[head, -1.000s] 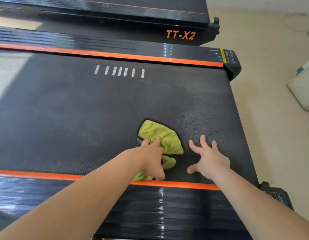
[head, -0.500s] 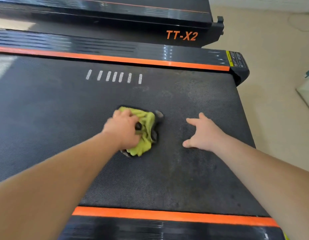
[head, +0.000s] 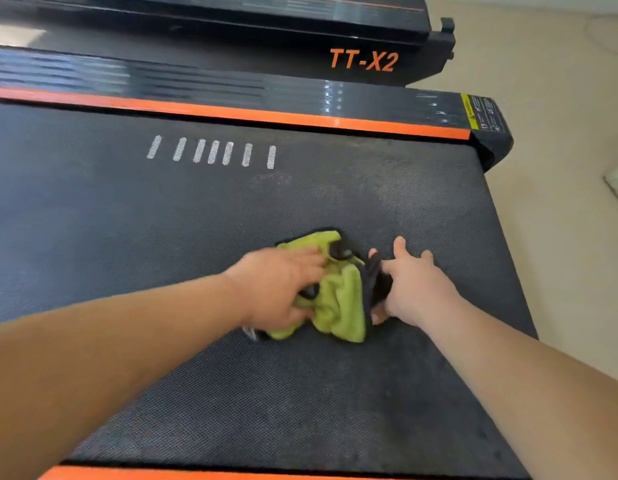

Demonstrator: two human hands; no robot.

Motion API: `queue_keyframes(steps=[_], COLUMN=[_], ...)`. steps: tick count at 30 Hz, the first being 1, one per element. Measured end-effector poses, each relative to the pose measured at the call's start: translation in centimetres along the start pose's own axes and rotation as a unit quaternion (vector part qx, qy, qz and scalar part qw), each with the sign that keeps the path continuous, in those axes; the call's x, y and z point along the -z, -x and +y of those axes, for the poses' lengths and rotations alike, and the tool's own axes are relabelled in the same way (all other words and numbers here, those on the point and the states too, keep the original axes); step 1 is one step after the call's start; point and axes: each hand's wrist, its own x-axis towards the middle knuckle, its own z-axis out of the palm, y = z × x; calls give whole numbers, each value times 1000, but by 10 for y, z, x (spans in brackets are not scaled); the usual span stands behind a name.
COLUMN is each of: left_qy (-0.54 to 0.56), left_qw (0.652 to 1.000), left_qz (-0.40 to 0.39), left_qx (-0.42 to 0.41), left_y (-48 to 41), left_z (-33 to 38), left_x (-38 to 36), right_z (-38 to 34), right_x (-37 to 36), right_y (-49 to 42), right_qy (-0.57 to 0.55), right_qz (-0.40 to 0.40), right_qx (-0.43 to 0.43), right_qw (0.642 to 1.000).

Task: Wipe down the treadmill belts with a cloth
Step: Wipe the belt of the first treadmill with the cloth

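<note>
In view are two treadmills, the near belt (head: 155, 244) and a far unit marked TT-X2 (head: 362, 59), along with one green cloth (head: 342, 301) with a dark underside, seven white dashes (head: 213, 152) printed on the near belt, and two hands. The cloth lies bunched on the near belt, right of centre, between the hands. The left hand (head: 276, 289) bears down on the cloth, fingers curved over it and thumb gathering its fabric in a grasp, while the right hand (head: 418, 289) is released, fingers spread on the belt, thumb side touching the cloth's dark edge.
</note>
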Motion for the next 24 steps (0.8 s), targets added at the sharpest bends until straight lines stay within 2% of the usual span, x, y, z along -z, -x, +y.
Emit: queue_keyframes(steps=[2,4,6,7,8,10,11,12,15,16,18,20,22,24], left_qy=[5,41,61,79,98,102,84,65,93,120,138,137,144,112], left_qw=[991,979,985,990,993,991,991,995,985,975,977,987,986,992], left_qz=[17,59,79,83,73,-1,-30,-29,34,61,70,73,68,51], left_qx=[129,193,142,77,7,-87,-95,-67,142,177,148,32,-40,-24], left_y=[-8,-11,-2,8,21,35,31,22,-9,-17,-18,3,22,21], left_z=[-18,-8,21,36,49,51,40,27,6,13,48,79,76,44], left_x=[5,0,-10,-14,-17,-14,-10,-7,1,-2,-10,-26,-31,-27], right_z=[-3,-6,-5,-5,-3,-2,-2,-2,-3,-3,-2,-2,-1,-2], right_x=[3,3,3,2,0,-3,-3,-1,1,0,-2,-4,-2,0], right_y=[1,1,0,1,0,-3,-2,-2,-1,-2,-2,-2,-1,0], right_qy=[7,23,20,15,13,22,28,28,4,0,-10,11,28,14], right_qz=[-18,-22,-20,-12,2,27,25,13,-22,-19,2,30,32,17], right_qx=[-1,-4,-8,-8,-4,4,3,1,-3,-5,-13,-10,-2,-10], right_qw=[1000,999,1000,1000,1000,999,999,1000,1000,1000,1000,999,999,1000])
